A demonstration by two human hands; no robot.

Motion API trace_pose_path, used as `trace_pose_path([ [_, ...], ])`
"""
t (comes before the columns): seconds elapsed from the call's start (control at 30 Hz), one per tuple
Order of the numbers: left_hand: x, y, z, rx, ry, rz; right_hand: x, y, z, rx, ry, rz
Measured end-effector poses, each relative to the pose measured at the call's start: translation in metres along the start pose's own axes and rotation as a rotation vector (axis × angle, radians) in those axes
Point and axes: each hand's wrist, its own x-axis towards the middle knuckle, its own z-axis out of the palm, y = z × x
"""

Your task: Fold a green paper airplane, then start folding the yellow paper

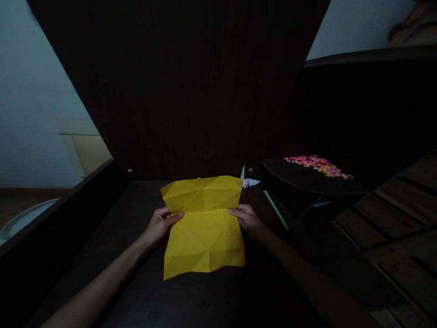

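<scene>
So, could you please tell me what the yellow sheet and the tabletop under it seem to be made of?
The yellow sheet looks like thin matte paper: sharp creases cross it and its edges bend where the left hand and right hand pinch it. The tabletop appears to be dark wood or laminate; the dim light leaves that open.

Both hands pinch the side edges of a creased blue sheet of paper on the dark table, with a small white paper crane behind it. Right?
Not quite: the head view shows the creased sheet of paper is yellow, not blue. The rest holds: the left hand and right hand pinch its side edges on the dark table, and a small white paper crane sits behind it.
</scene>
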Motion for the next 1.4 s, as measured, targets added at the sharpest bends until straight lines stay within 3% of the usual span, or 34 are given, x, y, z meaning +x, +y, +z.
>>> trace_pose_path([
  [0.23,-0.004,0.013,0.001,0.089,-0.07,0.076,0.001,-0.001,-0.015,-0.122,0.002,-0.055],
  [0.43,-0.002,0.018,-0.003,0.132,-0.064,0.11,0.002,-0.007,-0.022,-0.179,-0.061,-0.109],
  [0.6,-0.004,0.022,-0.008,0.579,-0.13,0.361,0.0,-0.013,-0.031,-0.501,-0.203,-0.307],
  [0.67,-0.009,0.028,-0.003,0.806,-0.153,0.464,-0.003,-0.017,-0.03,-0.711,-0.165,-0.404],
  [0.77,-0.018,0.031,0.009,1.058,-0.266,0.535,-0.014,-0.023,-0.019,-1.013,-0.111,-0.502],
  [0.9,-0.025,0.019,0.02,1.276,-0.467,0.593,-0.032,-0.024,0.006,-1.363,-0.21,-0.624],
  [1.0,-0.026,0.004,0.022,1.363,-0.579,0.565,-0.042,-0.018,0.023,-1.476,-0.277,-0.592],
  [1.1,-0.029,-0.006,0.024,1.393,-0.588,0.566,-0.046,-0.006,0.034,-1.469,-0.295,-0.575],
  [1.27,-0.033,-0.012,0.029,1.437,-0.536,0.579,-0.047,0.015,0.045,-1.427,-0.319,-0.666],
  [1.4,-0.032,-0.015,0.026,1.446,-0.561,0.57,-0.049,0.02,0.047,-1.443,-0.344,-0.629],
])
